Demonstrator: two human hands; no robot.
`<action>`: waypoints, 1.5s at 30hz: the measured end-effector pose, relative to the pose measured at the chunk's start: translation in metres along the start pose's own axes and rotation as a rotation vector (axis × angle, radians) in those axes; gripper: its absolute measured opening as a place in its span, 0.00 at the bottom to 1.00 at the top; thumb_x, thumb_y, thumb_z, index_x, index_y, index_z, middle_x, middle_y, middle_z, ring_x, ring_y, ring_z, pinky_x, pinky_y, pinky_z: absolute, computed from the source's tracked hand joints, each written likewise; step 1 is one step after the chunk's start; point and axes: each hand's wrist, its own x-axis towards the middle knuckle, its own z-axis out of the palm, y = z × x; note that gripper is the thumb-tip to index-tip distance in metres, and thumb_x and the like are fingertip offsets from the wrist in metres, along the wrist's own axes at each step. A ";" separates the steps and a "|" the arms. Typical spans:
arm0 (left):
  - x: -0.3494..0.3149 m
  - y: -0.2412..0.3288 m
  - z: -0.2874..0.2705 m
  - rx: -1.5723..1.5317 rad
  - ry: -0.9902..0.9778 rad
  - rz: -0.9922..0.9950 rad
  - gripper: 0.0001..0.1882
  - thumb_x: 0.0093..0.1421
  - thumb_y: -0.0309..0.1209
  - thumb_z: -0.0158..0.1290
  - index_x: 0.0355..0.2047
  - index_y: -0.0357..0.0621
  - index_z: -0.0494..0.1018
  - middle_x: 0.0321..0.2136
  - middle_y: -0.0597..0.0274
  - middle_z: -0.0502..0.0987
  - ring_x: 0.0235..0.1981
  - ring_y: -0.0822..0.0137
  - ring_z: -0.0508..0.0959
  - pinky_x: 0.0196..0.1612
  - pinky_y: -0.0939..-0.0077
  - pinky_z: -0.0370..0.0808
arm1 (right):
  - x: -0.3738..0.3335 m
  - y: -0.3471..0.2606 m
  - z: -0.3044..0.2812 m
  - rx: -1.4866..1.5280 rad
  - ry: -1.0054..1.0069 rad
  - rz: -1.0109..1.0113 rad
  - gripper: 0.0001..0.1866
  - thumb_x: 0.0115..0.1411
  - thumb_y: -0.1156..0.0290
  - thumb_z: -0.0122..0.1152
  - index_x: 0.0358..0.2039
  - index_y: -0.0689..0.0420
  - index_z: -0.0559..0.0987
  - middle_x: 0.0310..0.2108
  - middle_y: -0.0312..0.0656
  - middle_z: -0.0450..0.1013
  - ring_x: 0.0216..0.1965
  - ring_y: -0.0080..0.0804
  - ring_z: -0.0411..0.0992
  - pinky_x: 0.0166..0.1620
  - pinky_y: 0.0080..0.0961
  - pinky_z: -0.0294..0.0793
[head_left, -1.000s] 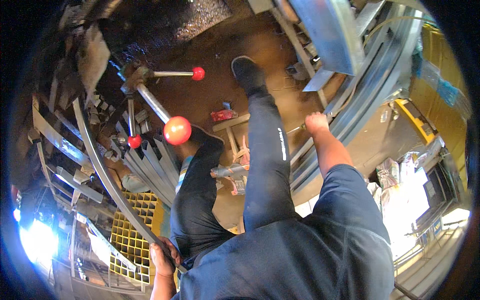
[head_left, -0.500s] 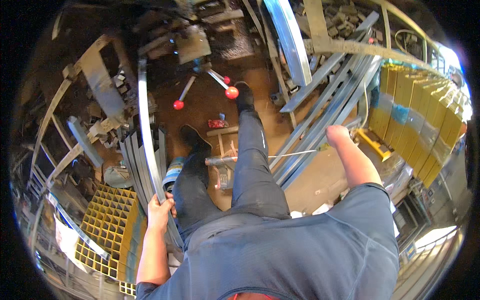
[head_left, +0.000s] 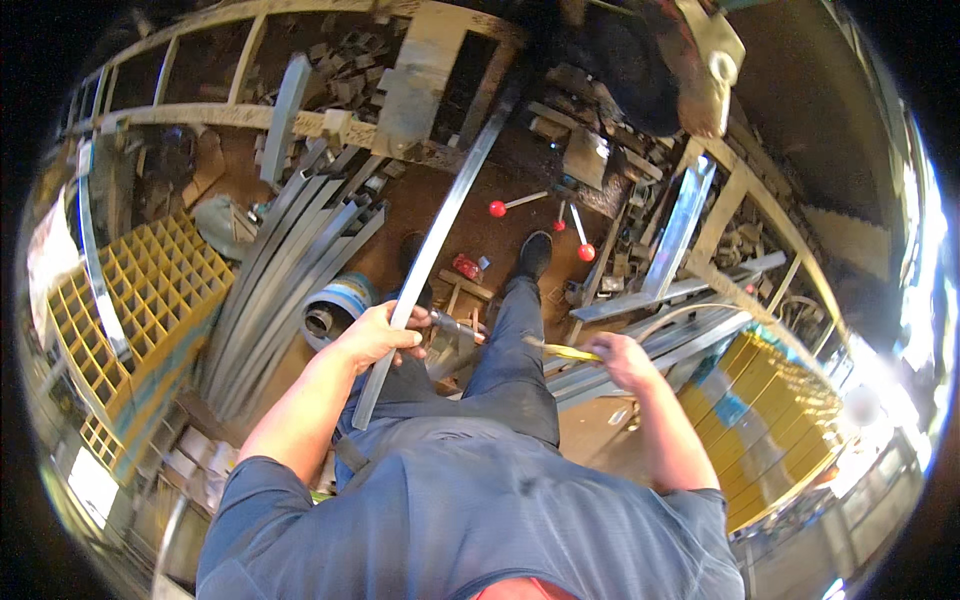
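My left hand (head_left: 380,337) is closed around a long, shiny metal bar (head_left: 455,200) near its lower end. The bar slants up and away to the right, and its near end (head_left: 365,412) rests close to my left thigh. My right hand (head_left: 622,362) is closed on a thin yellow piece (head_left: 572,353), which points left across my right leg. Its exact kind cannot be made out. Between the hands, beyond my left fingers, lies a grey cylindrical part (head_left: 455,325).
Long grey metal profiles (head_left: 270,270) lie to the left, next to a yellow grid-like stack (head_left: 150,290) and a blue-white bucket (head_left: 340,300). Levers with red ball ends (head_left: 586,253) stand ahead. More profiles (head_left: 650,350) and a yellow bundle (head_left: 760,420) sit right.
My view has turned left. The metal bar now leans to the right, with my left hand nearer its lower end. My right hand has come in toward my legs with the yellow piece.
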 end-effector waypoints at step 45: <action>-0.101 0.023 0.032 0.067 0.024 0.222 0.13 0.73 0.32 0.59 0.50 0.37 0.72 0.33 0.58 0.81 0.22 0.73 0.80 0.22 0.76 0.76 | 0.017 -0.153 -0.029 -0.254 0.673 -0.061 0.25 0.74 0.54 0.61 0.56 0.65 0.79 0.52 0.63 0.80 0.56 0.62 0.78 0.58 0.52 0.76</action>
